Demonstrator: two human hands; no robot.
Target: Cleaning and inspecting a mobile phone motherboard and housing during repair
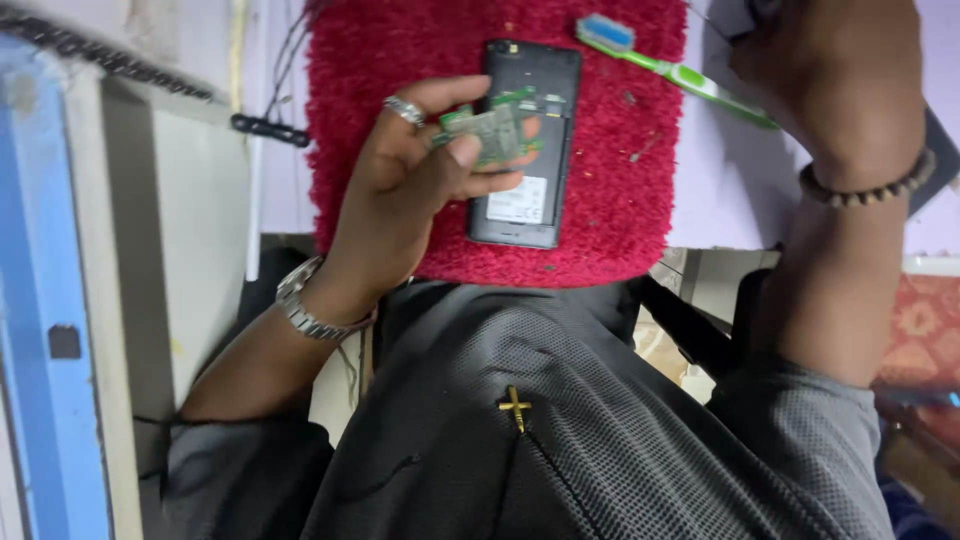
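- Over the red mat [600, 200], left hand [400, 185] pinches a green circuit board [495, 135] lightly above the opened phone [525, 150]; that loose hold could let it drop
- Right hand [830, 80] near the toothbrush [680, 72]: its grip can't be told

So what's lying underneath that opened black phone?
The opened phone lies on a red fluffy mat. The left hand, holding a green circuit board, covers part of it.

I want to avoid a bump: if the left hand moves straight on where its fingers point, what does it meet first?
Probably the opened black phone on the red mat. The left hand, holding a green circuit board, seems already just above it; depth is unclear.
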